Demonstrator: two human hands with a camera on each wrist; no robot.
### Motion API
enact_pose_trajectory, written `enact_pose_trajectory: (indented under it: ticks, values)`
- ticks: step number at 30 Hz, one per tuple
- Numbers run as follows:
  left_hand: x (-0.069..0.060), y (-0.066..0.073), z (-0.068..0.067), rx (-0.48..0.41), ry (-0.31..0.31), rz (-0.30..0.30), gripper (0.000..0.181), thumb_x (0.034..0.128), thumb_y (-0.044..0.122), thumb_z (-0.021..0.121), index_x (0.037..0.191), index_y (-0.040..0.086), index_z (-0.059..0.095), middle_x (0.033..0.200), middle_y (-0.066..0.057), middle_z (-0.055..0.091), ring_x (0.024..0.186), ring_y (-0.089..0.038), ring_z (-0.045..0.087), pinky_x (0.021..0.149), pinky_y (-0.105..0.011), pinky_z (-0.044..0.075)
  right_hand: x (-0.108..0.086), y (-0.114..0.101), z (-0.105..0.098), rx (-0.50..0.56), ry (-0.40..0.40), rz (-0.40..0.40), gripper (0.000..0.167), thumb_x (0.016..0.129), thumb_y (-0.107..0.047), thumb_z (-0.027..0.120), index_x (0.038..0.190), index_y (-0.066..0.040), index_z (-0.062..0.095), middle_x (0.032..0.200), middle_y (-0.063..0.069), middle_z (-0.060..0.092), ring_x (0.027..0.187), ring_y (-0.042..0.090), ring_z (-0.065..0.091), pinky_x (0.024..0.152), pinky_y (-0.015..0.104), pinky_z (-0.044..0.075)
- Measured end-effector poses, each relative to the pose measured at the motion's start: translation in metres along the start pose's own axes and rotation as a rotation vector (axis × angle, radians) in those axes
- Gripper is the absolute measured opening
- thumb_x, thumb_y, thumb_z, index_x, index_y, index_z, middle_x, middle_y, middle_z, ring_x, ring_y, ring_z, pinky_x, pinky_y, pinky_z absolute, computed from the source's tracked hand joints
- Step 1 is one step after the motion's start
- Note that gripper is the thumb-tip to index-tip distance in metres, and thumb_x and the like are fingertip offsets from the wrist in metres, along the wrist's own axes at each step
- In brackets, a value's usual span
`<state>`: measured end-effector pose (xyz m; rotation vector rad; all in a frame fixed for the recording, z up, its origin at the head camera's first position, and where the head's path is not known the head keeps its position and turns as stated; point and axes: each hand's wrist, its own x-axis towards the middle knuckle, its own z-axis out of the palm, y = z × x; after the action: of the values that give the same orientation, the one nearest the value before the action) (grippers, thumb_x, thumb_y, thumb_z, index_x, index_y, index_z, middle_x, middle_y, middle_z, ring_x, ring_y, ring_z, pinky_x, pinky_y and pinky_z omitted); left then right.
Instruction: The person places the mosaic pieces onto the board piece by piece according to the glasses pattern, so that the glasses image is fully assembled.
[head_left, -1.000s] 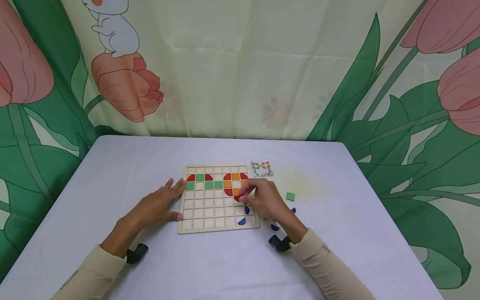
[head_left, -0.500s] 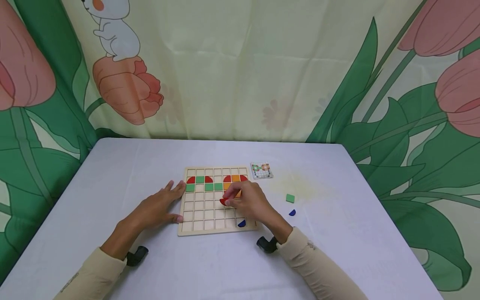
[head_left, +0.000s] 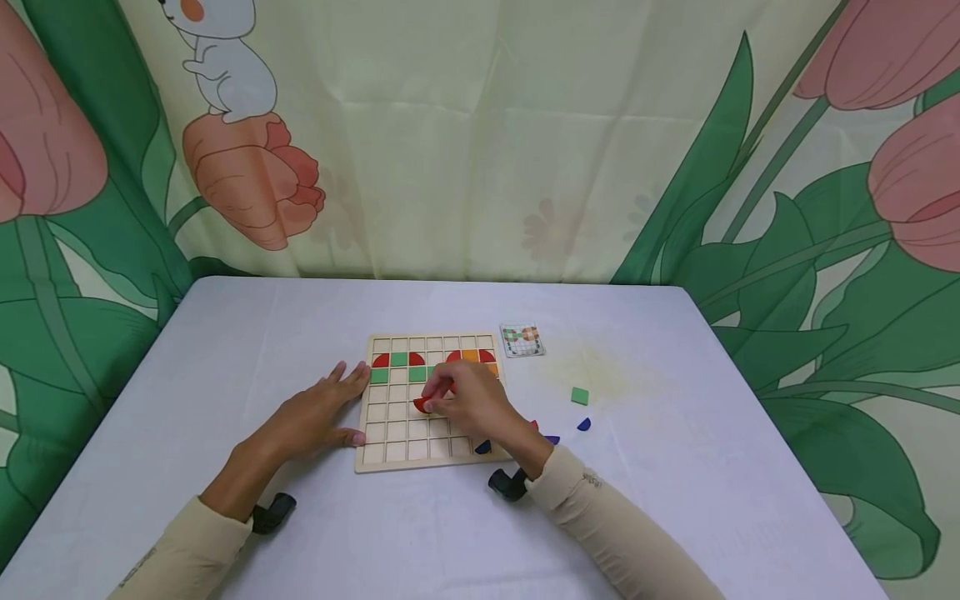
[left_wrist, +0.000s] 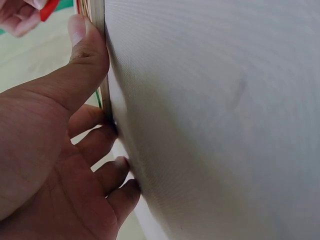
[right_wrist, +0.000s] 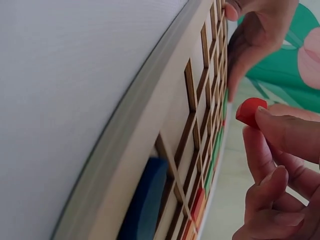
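Note:
A wooden grid board lies on the table with red, green and orange pieces in its upper rows. My left hand rests at the board's left edge, fingers spread; its thumb touches the rim. Over the middle of the board, my right hand pinches a small red quarter-round piece between thumb and finger, held above the cells. That hand covers part of the board's right side. A dark blue curved piece sits near the lower right corner of the grid.
Just beyond the board's upper right corner lies a printed pattern card. A green square and a blue curved piece are loose on the white table to the right. More red and blue pieces show partly beside the right wrist.
My right hand has carried the red piece leftward, from the orange and red group on the right to the middle of the board. The left hand has stayed in place.

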<state>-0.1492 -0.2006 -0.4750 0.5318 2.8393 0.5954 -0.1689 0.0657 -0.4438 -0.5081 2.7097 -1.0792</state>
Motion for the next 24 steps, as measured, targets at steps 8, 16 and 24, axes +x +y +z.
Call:
enact_pose_trajectory:
  ticks: [8,16,24]
  values:
    - [-0.001,0.0,-0.001,-0.005,-0.005,-0.006,0.111,0.0789,0.038,0.092,0.167,0.007,0.031,0.173,-0.022,0.03,0.158,-0.056,0.025,0.116,-0.075,0.038,0.012,-0.009,0.012,-0.021,-0.034,-0.021,0.012,0.09,-0.017,0.087,0.088,-0.022,0.077,0.078,-0.011,0.07,0.082,0.007,0.062,0.071,0.028,0.046]
    - [-0.001,0.0,-0.002,-0.009,-0.009,-0.013,0.112,0.0782,0.04,0.091,0.167,0.008,0.031,0.172,-0.024,0.029,0.154,-0.061,0.027,0.113,-0.076,0.04,0.025,-0.021,0.026,-0.05,-0.067,-0.013,0.012,0.09,-0.016,0.086,0.086,-0.022,0.076,0.077,-0.012,0.07,0.074,0.006,0.061,0.066,0.024,0.046]
    - [-0.001,-0.002,-0.003,-0.021,-0.009,-0.008,0.111,0.0787,0.04,0.091,0.167,0.008,0.031,0.171,-0.028,0.028,0.149,-0.066,0.032,0.111,-0.076,0.041,0.037,-0.029,0.032,-0.04,-0.079,0.011,0.009,0.094,-0.018,0.083,0.09,-0.021,0.075,0.08,-0.01,0.069,0.077,0.009,0.063,0.067,0.025,0.049]
